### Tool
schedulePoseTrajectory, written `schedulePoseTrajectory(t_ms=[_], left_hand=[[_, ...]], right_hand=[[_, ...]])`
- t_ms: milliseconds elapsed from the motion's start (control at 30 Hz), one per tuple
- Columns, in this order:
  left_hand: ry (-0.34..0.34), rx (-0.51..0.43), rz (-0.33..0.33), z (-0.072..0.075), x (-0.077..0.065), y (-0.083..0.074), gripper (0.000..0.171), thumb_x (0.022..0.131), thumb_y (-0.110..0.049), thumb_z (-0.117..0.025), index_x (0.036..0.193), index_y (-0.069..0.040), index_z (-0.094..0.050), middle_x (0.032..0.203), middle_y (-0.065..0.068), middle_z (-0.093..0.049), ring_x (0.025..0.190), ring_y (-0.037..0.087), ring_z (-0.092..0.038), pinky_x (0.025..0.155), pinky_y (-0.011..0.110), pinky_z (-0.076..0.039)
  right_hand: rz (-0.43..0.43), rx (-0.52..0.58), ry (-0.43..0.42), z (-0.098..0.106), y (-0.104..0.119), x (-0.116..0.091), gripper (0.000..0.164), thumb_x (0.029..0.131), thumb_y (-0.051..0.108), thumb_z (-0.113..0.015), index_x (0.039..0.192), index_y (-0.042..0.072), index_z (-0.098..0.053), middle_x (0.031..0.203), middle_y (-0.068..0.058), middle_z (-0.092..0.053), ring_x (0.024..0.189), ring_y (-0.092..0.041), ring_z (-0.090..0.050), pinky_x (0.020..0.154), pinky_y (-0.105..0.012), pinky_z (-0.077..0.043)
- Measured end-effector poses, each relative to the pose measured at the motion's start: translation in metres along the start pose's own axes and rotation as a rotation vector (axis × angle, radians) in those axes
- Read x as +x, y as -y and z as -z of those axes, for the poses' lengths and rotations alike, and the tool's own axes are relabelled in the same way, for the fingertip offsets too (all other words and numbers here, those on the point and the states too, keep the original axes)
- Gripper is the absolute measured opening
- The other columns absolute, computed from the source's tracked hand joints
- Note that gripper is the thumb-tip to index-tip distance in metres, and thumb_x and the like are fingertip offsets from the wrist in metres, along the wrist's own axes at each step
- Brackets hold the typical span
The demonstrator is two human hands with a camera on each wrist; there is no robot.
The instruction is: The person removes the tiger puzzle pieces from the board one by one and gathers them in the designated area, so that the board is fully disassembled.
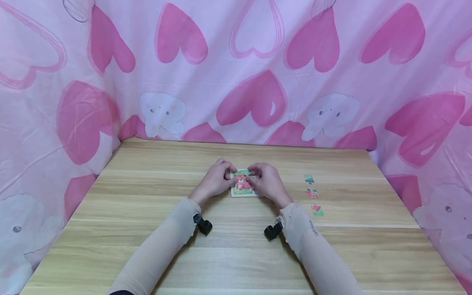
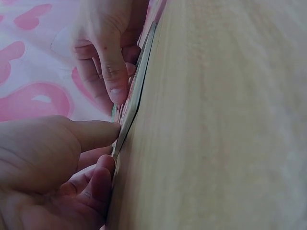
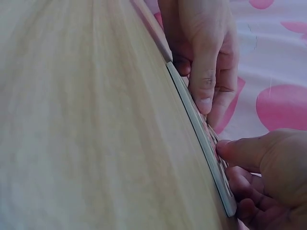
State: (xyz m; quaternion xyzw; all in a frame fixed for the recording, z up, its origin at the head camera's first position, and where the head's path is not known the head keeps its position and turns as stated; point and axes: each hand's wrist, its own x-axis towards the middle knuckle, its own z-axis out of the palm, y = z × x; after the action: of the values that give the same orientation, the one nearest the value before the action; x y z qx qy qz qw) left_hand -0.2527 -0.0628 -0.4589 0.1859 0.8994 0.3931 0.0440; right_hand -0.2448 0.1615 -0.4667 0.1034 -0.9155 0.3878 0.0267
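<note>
A small jigsaw puzzle [image 1: 241,189] in a pale frame lies on the table, showing a reddish cartoon animal on green. My left hand [image 1: 214,180] holds its left edge, thumb on the face and curled fingers along the rim. From the other side my right hand [image 1: 268,183] grips the puzzle's right part, thumb pressing on the picture and covering much of that side. Seen from the right wrist, the frame's edge [image 3: 201,143] sits low on the wood, and some pieces [image 3: 212,132] stand slightly raised between the two thumbs.
To the right, three loose jigsaw pieces lie in a column: a green and blue one [image 1: 309,179], a reddish one [image 1: 312,193] and a red and green one [image 1: 316,210]. A pink heart-patterned curtain [image 1: 250,102] borders the wooden table [image 1: 236,262] at the back and sides.
</note>
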Motion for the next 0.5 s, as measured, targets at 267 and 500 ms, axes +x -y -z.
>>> schedulePoseTrajectory(t_ms=[267, 500], left_hand=[[0.060, 0.001, -0.012, 0.012, -0.001, 0.000, 0.044, 0.099, -0.024, -0.087, 0.136, -0.005, -0.072, 0.127, 0.011, -0.061, 0.101, 0.020, -0.061, 0.094, 0.038, -0.052], [0.140, -0.018, 0.003, 0.017, -0.004, 0.003, 0.083, 0.078, -0.031, -0.106, 0.147, -0.007, -0.067, 0.127, 0.007, -0.058, 0.099, 0.019, -0.060, 0.088, 0.034, -0.054]], right_hand=[[-0.005, 0.016, 0.007, 0.005, 0.000, 0.001, 0.030, 0.097, 0.017, -0.090, 0.124, 0.011, -0.080, 0.106, -0.003, -0.076, 0.093, -0.021, -0.067, 0.085, -0.039, -0.056], [-0.006, 0.062, 0.015, 0.007, -0.004, -0.002, 0.031, 0.096, 0.018, -0.090, 0.124, 0.011, -0.080, 0.104, -0.003, -0.076, 0.091, -0.021, -0.067, 0.082, -0.037, -0.056]])
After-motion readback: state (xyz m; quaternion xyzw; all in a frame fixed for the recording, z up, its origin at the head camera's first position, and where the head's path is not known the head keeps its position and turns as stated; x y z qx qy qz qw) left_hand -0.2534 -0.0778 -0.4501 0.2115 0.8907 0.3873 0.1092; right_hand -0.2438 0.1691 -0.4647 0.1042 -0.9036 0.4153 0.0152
